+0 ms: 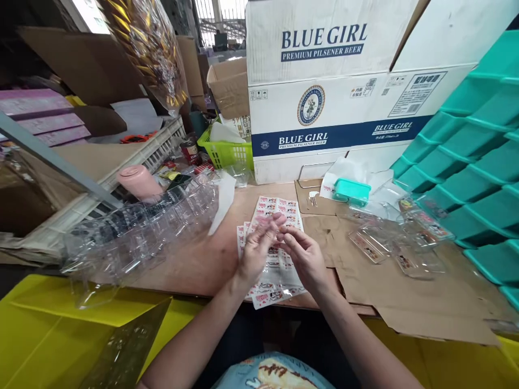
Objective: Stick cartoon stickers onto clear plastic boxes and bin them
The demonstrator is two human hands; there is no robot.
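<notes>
Both hands meet over sheets of printed stickers (279,281) at the middle of the table. My left hand (259,243) is closed around something clear and hard to make out, perhaps a transparent plastic piece. My right hand (303,255) has its thumb and fingers pinched together close to the left fingertips; what lies in the pinch is too small to name. The sticker sheets show red and black cartoon figures on white. To the right lie clear plastic cases (368,246) with stickers on them.
Stacked clear plastic cases (150,232) stand at the left, beside a pink roll (139,182). A teal box (351,192) sits behind the cardboard (405,292). Teal trays (486,216) rise at the right. A white carton (324,108) and green basket (227,154) stand behind.
</notes>
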